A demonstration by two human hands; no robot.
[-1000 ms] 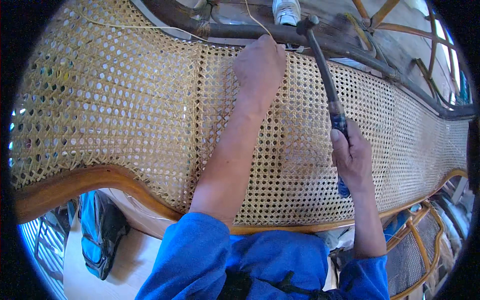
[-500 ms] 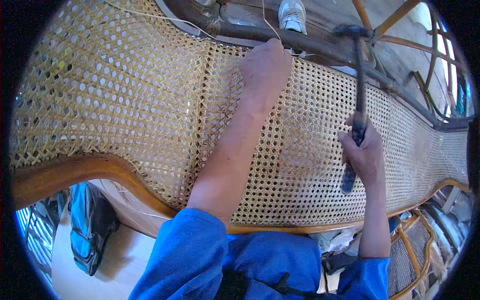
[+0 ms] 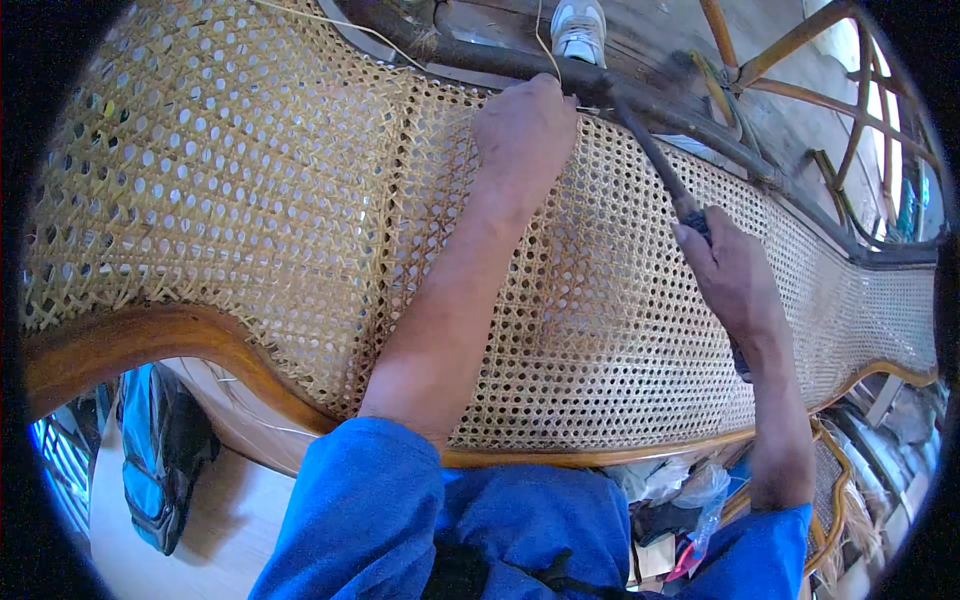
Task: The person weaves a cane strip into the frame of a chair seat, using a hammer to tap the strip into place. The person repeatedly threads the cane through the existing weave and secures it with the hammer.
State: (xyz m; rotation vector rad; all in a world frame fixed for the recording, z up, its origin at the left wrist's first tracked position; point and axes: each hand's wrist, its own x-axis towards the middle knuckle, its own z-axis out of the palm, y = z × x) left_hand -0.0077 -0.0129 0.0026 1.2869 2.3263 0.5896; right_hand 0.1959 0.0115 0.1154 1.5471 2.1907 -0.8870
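Observation:
A long sheet of woven cane webbing (image 3: pixel 620 290) stretches in front of me over a curved wooden frame. At its far edge, my left hand (image 3: pixel 525 130) is closed, its fingertips down by the dark frame rail (image 3: pixel 470 62). A thin cane strand (image 3: pixel 543 35) runs up from those fingertips; whether they hold anything else is hidden. My right hand (image 3: pixel 738 270) grips a hammer (image 3: pixel 655 150) by its dark handle. The hammer's head is blurred and lies just right of my left fingertips, at the rail.
Another loose cane strand (image 3: pixel 345 25) lies along the far edge at left. Beyond the rail are a shoe (image 3: pixel 578 35) and a bamboo-like pole frame (image 3: pixel 800 45). Near me, the brown wooden edge (image 3: pixel 160 335) curves past a blue-and-black backpack (image 3: pixel 155 460). Plastic bags (image 3: pixel 690 485) lie at lower right.
The hammer has swung down and left, from upright over the webbing to beside my left fingertips. My left hand stays at the far edge, and the view has shifted slightly.

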